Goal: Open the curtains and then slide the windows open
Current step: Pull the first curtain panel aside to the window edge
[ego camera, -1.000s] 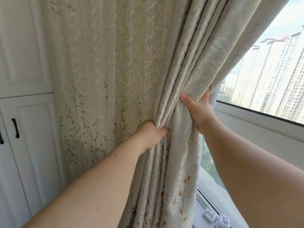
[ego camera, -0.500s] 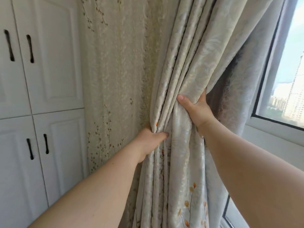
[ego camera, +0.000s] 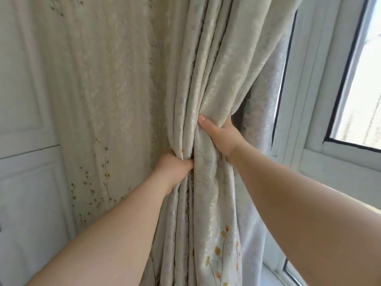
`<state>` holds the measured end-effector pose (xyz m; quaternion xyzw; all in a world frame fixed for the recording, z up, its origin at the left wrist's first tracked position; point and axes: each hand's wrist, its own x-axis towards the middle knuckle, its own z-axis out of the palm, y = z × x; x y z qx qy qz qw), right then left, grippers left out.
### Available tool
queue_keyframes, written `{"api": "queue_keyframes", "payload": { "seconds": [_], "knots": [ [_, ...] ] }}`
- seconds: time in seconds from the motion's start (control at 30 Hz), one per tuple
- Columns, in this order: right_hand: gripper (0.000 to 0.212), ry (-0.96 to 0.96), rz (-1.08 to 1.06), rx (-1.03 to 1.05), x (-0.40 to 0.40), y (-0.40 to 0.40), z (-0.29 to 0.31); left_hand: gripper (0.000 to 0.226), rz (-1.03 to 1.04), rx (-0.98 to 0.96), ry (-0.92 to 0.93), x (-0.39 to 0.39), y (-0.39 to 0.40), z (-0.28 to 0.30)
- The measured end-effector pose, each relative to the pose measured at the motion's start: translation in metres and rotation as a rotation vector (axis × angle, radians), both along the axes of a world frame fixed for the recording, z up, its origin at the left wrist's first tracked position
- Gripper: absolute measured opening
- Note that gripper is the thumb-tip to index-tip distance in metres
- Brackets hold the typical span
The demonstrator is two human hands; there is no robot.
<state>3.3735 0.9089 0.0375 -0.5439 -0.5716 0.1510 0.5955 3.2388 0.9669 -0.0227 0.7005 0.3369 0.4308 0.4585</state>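
A cream curtain (ego camera: 216,83) with a faint leaf pattern hangs gathered into thick folds in the middle of the view. My left hand (ego camera: 175,168) is clenched around the bunched folds from the left. Slightly higher, my right hand (ego camera: 221,135) grips the same bundle from the right, thumb across the front. To the right, the white-framed window (ego camera: 313,100) is uncovered, with bright glass at the far right edge. The flat part of the curtain spreads to the left behind my left arm.
White panelled cabinet doors (ego camera: 22,100) fill the left edge, close beside the curtain. A white sill and lower window frame (ego camera: 338,168) run under the glass at the right, behind my right forearm.
Both hands have kept their grip and carried the gathered curtain leftward. More of the window frame shows at the right, and the view has moved closer to the cabinet.
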Motion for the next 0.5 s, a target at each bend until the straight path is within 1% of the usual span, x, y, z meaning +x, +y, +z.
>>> {"api": "queue_keyframes", "payload": {
  "seconds": [0.07,0.1,0.2,0.23,0.3,0.37,0.4,0.5],
  "knots": [
    [0.098,-0.073,-0.232,0.024,0.003,-0.012,-0.001,0.018,-0.022,0.032,0.004,0.010,0.005,-0.004],
    [0.102,-0.126,-0.386,0.050,0.003,-0.018,-0.001,0.011,-0.037,0.056,0.001,0.014,0.006,-0.005],
    [0.116,-0.262,-0.830,0.081,0.004,-0.037,-0.002,0.017,-0.054,0.128,-0.027,0.026,0.011,-0.009],
    [0.120,-0.247,-0.932,0.080,0.006,-0.043,-0.004,0.018,-0.068,0.138,-0.028,0.029,0.012,-0.010],
    [0.127,-0.141,-1.079,0.046,0.016,-0.058,-0.009,0.017,-0.102,0.132,-0.019,0.040,0.011,-0.014],
    [0.132,-0.014,-1.085,0.043,0.029,-0.069,-0.015,0.015,-0.138,0.128,-0.021,0.046,0.010,-0.017],
    [0.134,0.041,-1.040,0.076,0.037,-0.073,-0.018,0.014,-0.157,0.128,-0.012,0.048,0.009,-0.017],
    [0.137,0.149,-0.809,0.211,0.063,-0.081,-0.023,0.012,-0.170,0.140,-0.003,0.056,0.009,-0.019]
  ]
}}
